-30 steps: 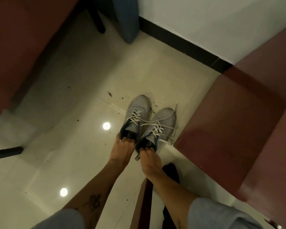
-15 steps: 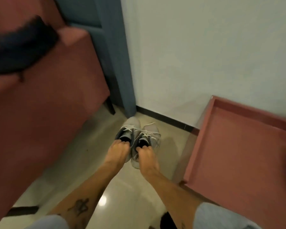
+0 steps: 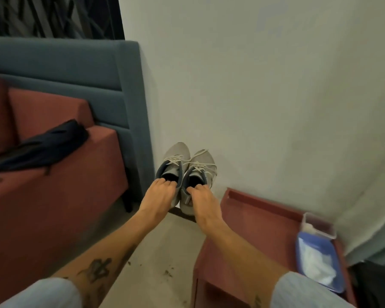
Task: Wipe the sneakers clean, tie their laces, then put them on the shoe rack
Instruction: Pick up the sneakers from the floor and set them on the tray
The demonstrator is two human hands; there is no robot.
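Note:
Two grey sneakers with white laces hang side by side in the air in front of the white wall, toes pointing away from me. My left hand (image 3: 159,197) grips the heel collar of the left sneaker (image 3: 176,160), fingers hooked inside its opening. My right hand (image 3: 201,202) grips the heel of the right sneaker (image 3: 201,167) the same way. The laces lie criss-crossed and look loose. A low red shoe rack (image 3: 249,221) stands just below and to the right of the sneakers.
A blue-lidded container of white wipes (image 3: 318,258) sits on the rack's top at the right. A red sofa (image 3: 60,181) with a blue-grey back holds a dark cloth (image 3: 42,147) on the left. Dirt specks (image 3: 167,272) dot the floor between sofa and rack.
Both hands have lifted the sneakers off the floor to about the height of the rack's top. The view has tilted up from the floor to the wall.

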